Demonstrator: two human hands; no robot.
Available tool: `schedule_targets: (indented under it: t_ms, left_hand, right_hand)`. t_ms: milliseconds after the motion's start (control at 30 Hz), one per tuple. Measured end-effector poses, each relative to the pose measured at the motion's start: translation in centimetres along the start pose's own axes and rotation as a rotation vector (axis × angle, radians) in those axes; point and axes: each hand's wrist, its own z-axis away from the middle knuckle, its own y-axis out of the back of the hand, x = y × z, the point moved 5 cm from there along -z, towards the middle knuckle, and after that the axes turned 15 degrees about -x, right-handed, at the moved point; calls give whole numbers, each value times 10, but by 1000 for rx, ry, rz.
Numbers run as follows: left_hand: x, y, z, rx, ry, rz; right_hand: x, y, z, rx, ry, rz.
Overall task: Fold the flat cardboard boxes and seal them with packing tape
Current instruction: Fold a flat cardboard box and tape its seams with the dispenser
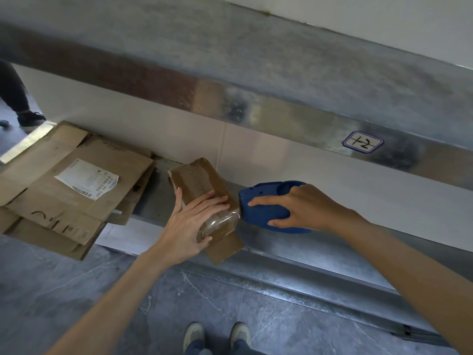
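Near ledge edge, left hand (194, 221): fingers straight, pressing small box (202, 180) onto metal ledge (320, 249).
Right hand (307, 208): wrapped round blue tape dispenser (263, 213), tape running onto box's near end.
Small box: folded, sealing apparently under way.
Flat cardboard stack (71, 190), farther left: unfolded; most of the work likely remains.

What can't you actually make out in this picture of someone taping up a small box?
All in the head view:
- Tape roll inside the blue tape dispenser: hidden by its housing and the right hand.
- Part of the top of the small box: covered by the left hand.
- Print on the white label on the flat cardboard stack: too small and blurred.
- Stack's left side: cut off by the frame edge.
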Motion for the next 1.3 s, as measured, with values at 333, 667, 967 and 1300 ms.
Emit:
schedule_targets:
  t_ms: [333,667,967,1300]
  left_hand:
    - [-1,-2,-2,35,-21,18]
    - [-4,-1,-4,16,-36,5]
    - [-1,3,-4,-32,-12,27]
    - [-1,8,2,4,-38,24]
  right_hand:
    - [-15,-4,-14,-44,-51,97]
    - [-20,-2,-16,-26,-62,83]
    - [-8,-33,-37,62,-137,-42]
    - [30,-110,-23,99,-247,-340]
